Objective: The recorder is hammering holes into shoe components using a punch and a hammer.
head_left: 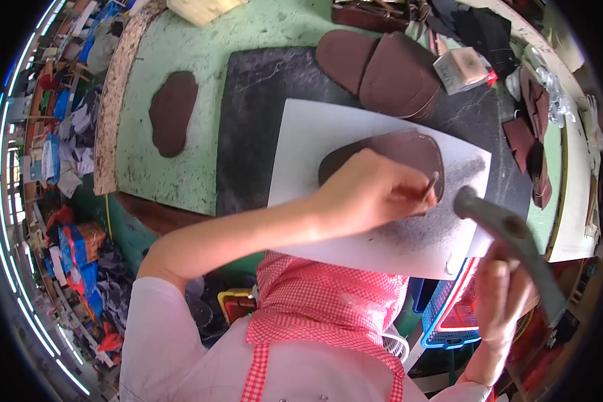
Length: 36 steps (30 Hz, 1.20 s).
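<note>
A brown leather piece (409, 151) with a rounded outline lies on a white board (298, 157). My left hand (375, 184) rests over it, its fingers closed on a small metal punch (433, 182) near the piece's right edge. Part of the leather is hidden beneath that hand. At the right, my right hand (502, 291) grips a hammer (516, 231). The grey hammer head is raised beside the board, its round face a short way right of the punch and apart from it. Dark specks are scattered over the board around the leather.
Beneath the board is a dark slab (248, 127) on a green table (204, 50). Several brown pieces (398, 77) are stacked behind; another brown piece (174, 114) lies left. A small box (461, 70), brown scraps (532, 127) and a tool tray (368, 15) sit toward the far right.
</note>
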Available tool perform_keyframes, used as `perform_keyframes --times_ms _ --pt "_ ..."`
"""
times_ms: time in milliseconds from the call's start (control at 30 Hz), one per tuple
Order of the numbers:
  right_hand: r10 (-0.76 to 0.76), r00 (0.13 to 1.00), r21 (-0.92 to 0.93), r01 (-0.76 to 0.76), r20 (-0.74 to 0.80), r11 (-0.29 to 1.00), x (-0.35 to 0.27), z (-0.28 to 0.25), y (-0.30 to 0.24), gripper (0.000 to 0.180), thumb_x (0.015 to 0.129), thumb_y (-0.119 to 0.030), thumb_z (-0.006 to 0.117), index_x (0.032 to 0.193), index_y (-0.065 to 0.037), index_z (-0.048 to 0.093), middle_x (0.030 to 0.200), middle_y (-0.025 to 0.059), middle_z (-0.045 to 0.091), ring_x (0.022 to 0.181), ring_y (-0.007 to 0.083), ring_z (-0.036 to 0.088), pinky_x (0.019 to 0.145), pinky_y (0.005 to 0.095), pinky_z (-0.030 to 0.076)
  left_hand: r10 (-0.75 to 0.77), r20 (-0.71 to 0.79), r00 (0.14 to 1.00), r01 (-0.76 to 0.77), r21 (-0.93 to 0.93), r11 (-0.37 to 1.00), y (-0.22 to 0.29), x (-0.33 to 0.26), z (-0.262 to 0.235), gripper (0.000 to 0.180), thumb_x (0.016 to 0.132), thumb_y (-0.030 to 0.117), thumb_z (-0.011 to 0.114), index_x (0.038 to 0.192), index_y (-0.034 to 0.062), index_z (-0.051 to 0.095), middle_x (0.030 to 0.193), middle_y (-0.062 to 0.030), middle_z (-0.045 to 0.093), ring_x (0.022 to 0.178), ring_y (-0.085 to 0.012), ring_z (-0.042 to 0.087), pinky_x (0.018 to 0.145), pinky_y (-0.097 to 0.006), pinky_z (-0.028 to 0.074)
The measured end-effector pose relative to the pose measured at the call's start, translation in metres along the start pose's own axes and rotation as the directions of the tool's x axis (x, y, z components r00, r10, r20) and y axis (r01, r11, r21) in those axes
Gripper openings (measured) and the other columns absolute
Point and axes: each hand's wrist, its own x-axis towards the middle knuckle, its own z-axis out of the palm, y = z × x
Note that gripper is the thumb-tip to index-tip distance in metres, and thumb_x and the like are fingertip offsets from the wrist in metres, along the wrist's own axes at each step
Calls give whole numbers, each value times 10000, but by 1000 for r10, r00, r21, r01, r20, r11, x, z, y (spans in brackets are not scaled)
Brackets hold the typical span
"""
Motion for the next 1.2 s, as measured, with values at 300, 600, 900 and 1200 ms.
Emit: perform_keyframes --times_ms 300,600,900,1200 --pt "113 993 75 -110 -38 991 -1 0 -26 400 965 -392 506 1015 4 484 637 3 447 506 49 349 484 216 254 -4 104 995 4 -5 1000 3 1 -6 116 872 81 639 954 1 658 883 -69 699 842 -122 683 774 -242 528" --pt "165 932 -128 -130 323 983 14 -6 -28 262 919 -234 572 990 18 574 692 99 560 576 119 528 499 273 387 170 40 985 -173 353 919 5 -9 -7 154 843 124 683 972 40 675 862 -67 694 785 -160 689 694 -240 523" --pt "-2 998 73 -3 69 997 -2 -7 -7 337 991 -312 485 1089 9 501 684 0 455 492 16 304 441 181 194 -45 66 997 49 -49 998 4 -6 -11 128 877 35 622 995 -7 651 919 -66 698 878 -128 679 803 -239 524" --pt "55 958 62 -39 -283 997 -18 -3 -7 458 952 -439 517 999 17 509 644 6 429 449 32 293 396 197 213 67 8 998 -67 150 986 1 -10 -2 111 845 75 662 937 13 666 870 -80 695 768 -161 690 686 -247 535"
